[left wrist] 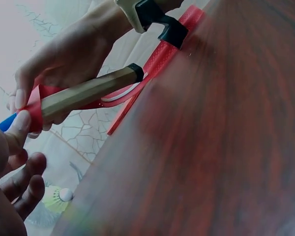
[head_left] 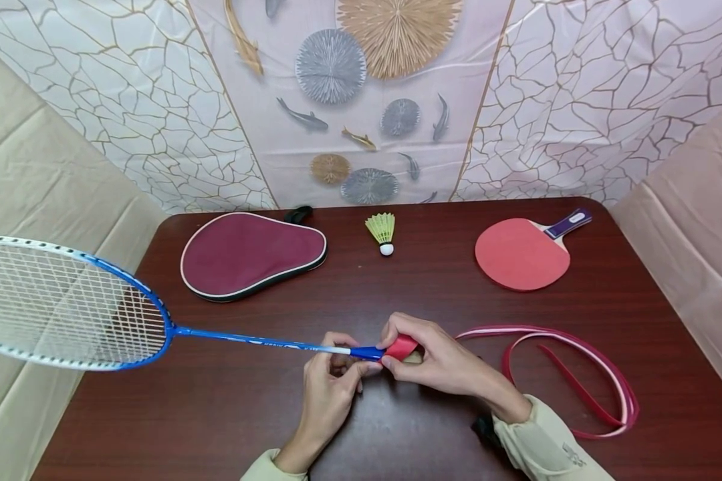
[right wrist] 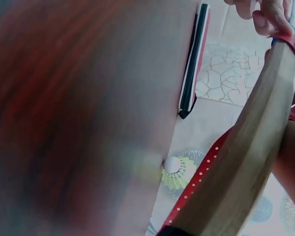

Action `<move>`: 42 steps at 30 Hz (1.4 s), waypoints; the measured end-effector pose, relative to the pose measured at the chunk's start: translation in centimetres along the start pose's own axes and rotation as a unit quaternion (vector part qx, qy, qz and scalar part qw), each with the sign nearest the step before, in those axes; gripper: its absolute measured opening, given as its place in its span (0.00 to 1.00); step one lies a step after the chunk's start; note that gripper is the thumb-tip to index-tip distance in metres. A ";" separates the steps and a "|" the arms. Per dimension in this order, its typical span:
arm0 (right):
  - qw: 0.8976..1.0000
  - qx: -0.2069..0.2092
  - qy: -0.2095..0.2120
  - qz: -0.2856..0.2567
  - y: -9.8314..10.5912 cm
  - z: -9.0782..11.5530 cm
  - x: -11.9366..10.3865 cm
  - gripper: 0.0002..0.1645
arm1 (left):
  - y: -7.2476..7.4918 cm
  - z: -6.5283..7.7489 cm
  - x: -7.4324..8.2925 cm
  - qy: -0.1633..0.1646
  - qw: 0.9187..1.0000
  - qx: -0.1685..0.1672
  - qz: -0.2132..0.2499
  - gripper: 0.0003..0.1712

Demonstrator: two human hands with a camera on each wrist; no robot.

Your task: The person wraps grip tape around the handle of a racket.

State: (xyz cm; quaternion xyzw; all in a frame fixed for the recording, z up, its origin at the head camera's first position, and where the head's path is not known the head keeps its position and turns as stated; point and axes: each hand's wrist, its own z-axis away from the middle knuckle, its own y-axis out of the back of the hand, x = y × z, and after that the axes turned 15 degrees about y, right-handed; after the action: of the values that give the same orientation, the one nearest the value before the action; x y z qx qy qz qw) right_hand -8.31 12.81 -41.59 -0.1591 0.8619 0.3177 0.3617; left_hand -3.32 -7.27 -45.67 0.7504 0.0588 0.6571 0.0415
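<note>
A blue and white badminton racket [head_left: 234, 335] is held in the air, its strung head to the left. Red grip tape [head_left: 402, 347] is looped round the top of its bare wooden handle [left wrist: 91, 93], just below the blue cone. My left hand [head_left: 331, 394] pinches the racket at the cone, thumb near the tape's edge. With thumb and fingers, my right hand [head_left: 436, 354] pinches the grip tape against the handle. The loose length of tape [head_left: 622, 387] trails behind the right forearm and curls over the table. Most of the wooden handle is hidden in the head view.
On the brown table [head_left: 277, 427], a maroon paddle case [head_left: 253, 255] lies at the back left. A yellow shuttlecock [head_left: 383, 232] is at the back middle, and a red table tennis paddle [head_left: 520, 254] at the back right. Patterned cloth [head_left: 361, 133] hangs behind the table.
</note>
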 end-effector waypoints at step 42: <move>0.990 -0.044 -0.041 0.129 1.1 0.3 -0.3 0.12 | -0.5 -0.2 0.3 -0.019 0.974 -0.076 0.213 0.09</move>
State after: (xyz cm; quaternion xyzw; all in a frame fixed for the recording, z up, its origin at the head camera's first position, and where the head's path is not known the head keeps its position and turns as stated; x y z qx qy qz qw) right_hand -8.54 13.85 -41.06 -0.0493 0.8448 0.4054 0.3458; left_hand -3.53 -6.72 -45.44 0.7526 -0.1532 0.6391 -0.0416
